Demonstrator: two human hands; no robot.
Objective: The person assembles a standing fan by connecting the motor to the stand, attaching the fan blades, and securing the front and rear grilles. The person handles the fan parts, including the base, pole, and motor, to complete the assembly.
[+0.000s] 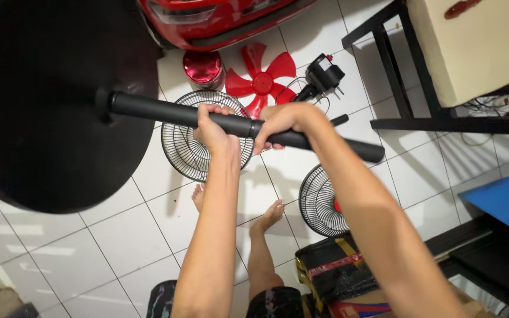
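Note:
I hold a black fan stand sideways above the tiled floor. Its round black base point(48, 100) fills the upper left, and its black pole point(148, 110) runs right from the base. My left hand point(212, 131) grips the pole near its middle. My right hand point(284, 125) grips it just to the right, at the collar where the thinner inner tube point(354, 148) comes out. Below my hands lie a round wire fan grille point(181, 147) and a second grille point(319, 206) on the floor.
A red fan blade point(261, 82), a red cap point(202, 68) and a black fan motor unit point(324, 76) lie on the white tiles. A red vehicle point(219, 20) stands at the top, a black frame table point(396, 88) at right, a cardboard box point(337, 277) near my bare feet point(269, 215).

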